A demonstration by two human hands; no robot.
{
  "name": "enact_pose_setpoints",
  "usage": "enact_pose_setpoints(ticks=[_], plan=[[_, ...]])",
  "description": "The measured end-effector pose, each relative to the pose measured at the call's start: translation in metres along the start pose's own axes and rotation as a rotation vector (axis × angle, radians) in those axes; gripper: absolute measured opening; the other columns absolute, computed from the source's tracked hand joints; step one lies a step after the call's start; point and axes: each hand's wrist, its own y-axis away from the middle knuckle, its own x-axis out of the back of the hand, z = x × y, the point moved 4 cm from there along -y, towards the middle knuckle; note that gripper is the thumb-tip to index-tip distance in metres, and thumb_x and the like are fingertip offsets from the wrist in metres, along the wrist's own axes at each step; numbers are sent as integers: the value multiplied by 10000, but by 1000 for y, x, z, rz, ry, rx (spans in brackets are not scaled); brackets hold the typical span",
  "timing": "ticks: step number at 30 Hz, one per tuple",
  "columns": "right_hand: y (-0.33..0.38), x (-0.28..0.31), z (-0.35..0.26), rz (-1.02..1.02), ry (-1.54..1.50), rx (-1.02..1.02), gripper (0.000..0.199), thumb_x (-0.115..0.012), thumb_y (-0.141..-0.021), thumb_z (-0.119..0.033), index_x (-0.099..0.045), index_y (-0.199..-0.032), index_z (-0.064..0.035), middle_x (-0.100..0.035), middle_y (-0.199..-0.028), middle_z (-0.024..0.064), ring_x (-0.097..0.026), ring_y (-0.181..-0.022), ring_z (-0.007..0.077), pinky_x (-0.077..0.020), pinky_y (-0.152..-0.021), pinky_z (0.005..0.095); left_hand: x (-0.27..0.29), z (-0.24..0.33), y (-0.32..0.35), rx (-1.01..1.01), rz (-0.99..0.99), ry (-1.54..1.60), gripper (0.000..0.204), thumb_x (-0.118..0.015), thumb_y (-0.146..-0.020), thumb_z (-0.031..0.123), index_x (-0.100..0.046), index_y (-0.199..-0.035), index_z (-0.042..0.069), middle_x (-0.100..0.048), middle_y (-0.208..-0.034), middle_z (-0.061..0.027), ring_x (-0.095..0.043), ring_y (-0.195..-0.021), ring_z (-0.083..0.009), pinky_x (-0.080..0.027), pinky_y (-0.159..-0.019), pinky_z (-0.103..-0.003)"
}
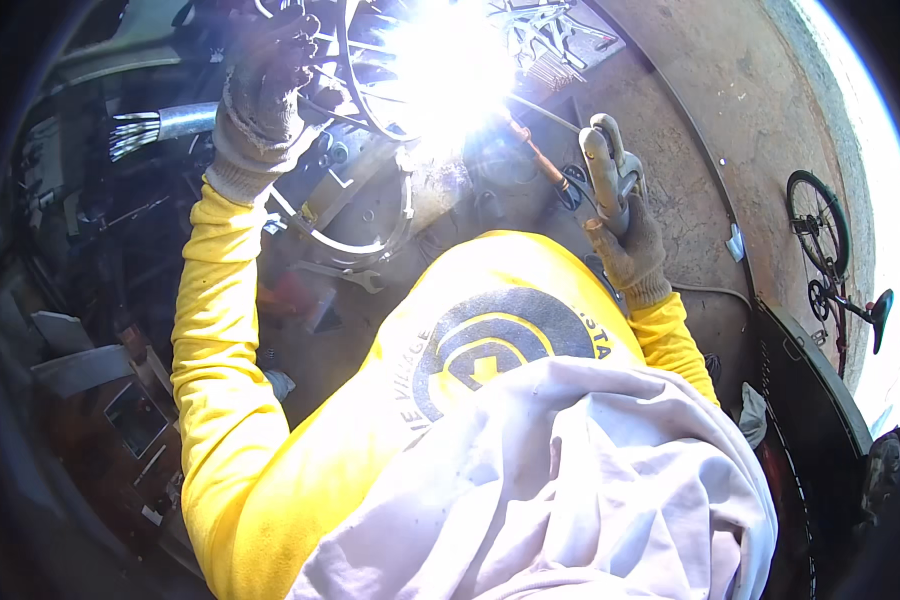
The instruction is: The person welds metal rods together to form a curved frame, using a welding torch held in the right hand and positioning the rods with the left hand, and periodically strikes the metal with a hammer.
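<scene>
A blinding white welding arc [455,70] burns at the top centre and washes out the metal around it. My right hand [632,255], in a grey work glove, is closed round the handle of a welding electrode holder [602,170]. From its jaws a thin electrode [545,112] reaches toward the glare. At the upper left my left hand [265,110], gloved too, has its fingers curled on a round metal-rod frame [348,60]; smoke and glare partly hide the grip. A metal ring [408,205] lies below the frame.
An open-end wrench [340,274] lies below the ring. Bundled metal rods [160,124] are left of my left hand. Metal pieces [555,35] lie beyond the arc. A cable [715,291] runs right of my right hand. A bicycle [825,260] is at the far right.
</scene>
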Motion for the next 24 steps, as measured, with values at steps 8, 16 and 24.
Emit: enact_pose_setpoints(ticks=[8, 16, 24], plan=[[0, -2, 6, -9, -30, -39, 426, -765, -837, -336, -613, -1047, 2, -669, -868, 206, -681, -776, 391, -515, -682, 432, 5, 9, -7, 76, -32, 5, 659, -864, -755, 71, -553, -1335, 86, -583, -1329, -116, -632, -1115, -278, -575, -906, -335], [4, -4, 9, 10, -118, 13, 393, -751, -893, -204, -591, -1169, 27, -668, -854, 87, -643, -713, 184, -514, -636, 318, 0, -3, 8, -23, -14, -60, 854, -903, -719, 175, -446, -1437, 106, -589, -1299, -146, -626, -1124, -339, -552, -935, -424], [3, 3, 8, -37, -43, -107, 444, -742, -858, -184, -608, -1228, 21, -693, -905, 128, -678, -778, 213, -528, -686, 338, -7, -7, 7, 151, -75, 39, 850, -864, -770, 191, -423, -1485, 67, -619, -1279, -188, -656, -1098, -388, -569, -901, -423]])
